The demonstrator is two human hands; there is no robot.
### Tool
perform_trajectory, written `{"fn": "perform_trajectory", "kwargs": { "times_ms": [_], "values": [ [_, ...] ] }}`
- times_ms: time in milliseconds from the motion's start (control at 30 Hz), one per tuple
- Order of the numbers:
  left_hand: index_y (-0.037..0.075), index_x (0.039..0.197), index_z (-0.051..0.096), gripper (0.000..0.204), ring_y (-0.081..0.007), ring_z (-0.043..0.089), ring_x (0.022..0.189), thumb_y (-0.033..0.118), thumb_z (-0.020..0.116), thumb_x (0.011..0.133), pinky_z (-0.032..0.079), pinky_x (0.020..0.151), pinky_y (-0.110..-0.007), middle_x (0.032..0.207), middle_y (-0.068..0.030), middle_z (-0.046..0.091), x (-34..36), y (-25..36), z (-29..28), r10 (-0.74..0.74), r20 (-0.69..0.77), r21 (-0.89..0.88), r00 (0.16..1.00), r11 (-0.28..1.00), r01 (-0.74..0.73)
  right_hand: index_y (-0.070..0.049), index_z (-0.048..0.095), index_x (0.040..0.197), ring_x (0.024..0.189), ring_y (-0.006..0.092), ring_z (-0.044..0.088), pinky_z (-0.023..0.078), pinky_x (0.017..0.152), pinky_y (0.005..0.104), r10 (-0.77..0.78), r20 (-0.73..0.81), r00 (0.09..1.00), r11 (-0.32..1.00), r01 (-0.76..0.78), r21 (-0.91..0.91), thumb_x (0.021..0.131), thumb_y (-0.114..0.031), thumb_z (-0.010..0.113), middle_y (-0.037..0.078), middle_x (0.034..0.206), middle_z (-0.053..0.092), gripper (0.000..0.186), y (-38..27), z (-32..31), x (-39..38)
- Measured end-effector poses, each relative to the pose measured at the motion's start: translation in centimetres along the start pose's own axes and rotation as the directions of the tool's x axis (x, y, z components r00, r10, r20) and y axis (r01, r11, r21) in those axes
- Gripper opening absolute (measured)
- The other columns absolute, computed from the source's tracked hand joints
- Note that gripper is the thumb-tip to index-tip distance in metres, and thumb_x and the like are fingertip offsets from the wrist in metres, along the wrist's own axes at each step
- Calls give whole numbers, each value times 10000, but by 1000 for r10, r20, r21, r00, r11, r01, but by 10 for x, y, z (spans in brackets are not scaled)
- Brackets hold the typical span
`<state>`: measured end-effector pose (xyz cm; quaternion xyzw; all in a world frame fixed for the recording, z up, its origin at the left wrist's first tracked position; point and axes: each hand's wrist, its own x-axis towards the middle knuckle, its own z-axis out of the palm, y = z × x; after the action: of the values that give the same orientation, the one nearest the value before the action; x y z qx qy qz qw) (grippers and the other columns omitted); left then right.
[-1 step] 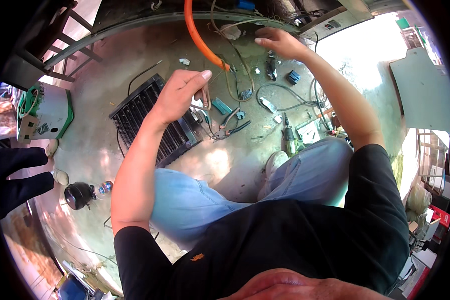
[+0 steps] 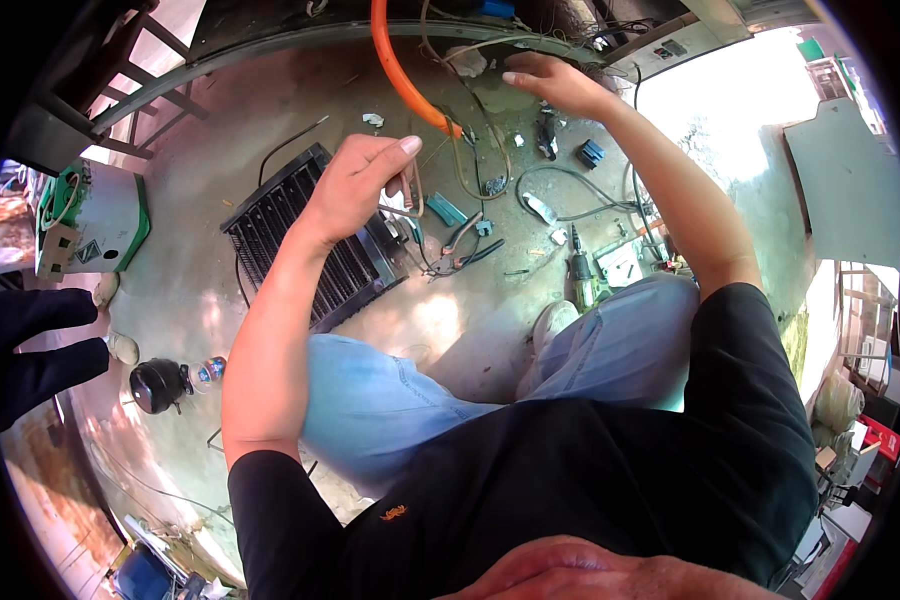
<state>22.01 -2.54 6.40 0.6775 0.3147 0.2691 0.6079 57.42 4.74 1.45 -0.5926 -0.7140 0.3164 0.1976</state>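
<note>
My left hand (image 2: 358, 185) is closed round a thin bent copper-coloured tube (image 2: 419, 190), just above the right side of a black finned radiator (image 2: 300, 225). Farther off, my right hand (image 2: 558, 84) reaches out near the cabinet frame with its thumb and fingers apart. A pale lump (image 2: 467, 62) lies just left of its fingertips. Between my hands, an orange hose (image 2: 396, 75) curves down beside a looped thin tube (image 2: 507, 165). Pliers (image 2: 470, 258) and a teal piece (image 2: 446, 209) lie on the floor close to my left hand.
A green drill (image 2: 582, 270) lies by my right knee, beside a coiled grey cable (image 2: 585, 214) and a blue block (image 2: 590, 152). At left are a white-green carton (image 2: 100, 220), another person's dark-trousered legs (image 2: 45, 345) and a black compressor-like part (image 2: 158, 387).
My right hand has shifted slightly left. My left hand still grips the tube, and the view has moved a little.
</note>
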Motion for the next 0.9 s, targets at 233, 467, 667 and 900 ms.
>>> {"fn": "perform_trajectory", "kwargs": {
  "times_ms": [233,467,667,900],
  "values": [
    [44,594,499,550,-84,439,537,360,504,1044,370,527,-259,563,6,452,-18,15,-17,-63,5,60,998,996,62,-30,484,1475,1232,238,606,447,1071,355,-105,186,977,933,32,359,1016,-465,597,140,1301,658,643,-2,64,67],
    [-5,777,617,613,-141,437,655,461,310,1031,349,629,-276,728,-53,520,-10,-1,-41,-54,-104,-192,993,981,34,-66,591,1043,616,52,255,257,547,232,-45,277,960,551,-207,808,1092,-350,511,-89,712,289,299,3,47,49],
    [-74,1207,580,552,-301,535,1181,374,293,1062,380,1122,-451,1237,-216,606,-7,-48,-92,-145,-456,-722,878,638,-269,-72,593,1008,584,54,235,214,512,230,-45,190,981,355,-162,921,1081,-338,540,-85,675,280,281,11,31,39],
    [-66,1397,450,508,-311,472,1277,286,291,1067,379,1150,-467,1466,-228,472,-36,-71,-130,-451,-750,-638,483,685,-351,-67,592,979,560,53,265,236,502,240,162,-35,986,318,-18,948,1060,-308,587,-78,656,306,254,6,36,38]
  ]
}}
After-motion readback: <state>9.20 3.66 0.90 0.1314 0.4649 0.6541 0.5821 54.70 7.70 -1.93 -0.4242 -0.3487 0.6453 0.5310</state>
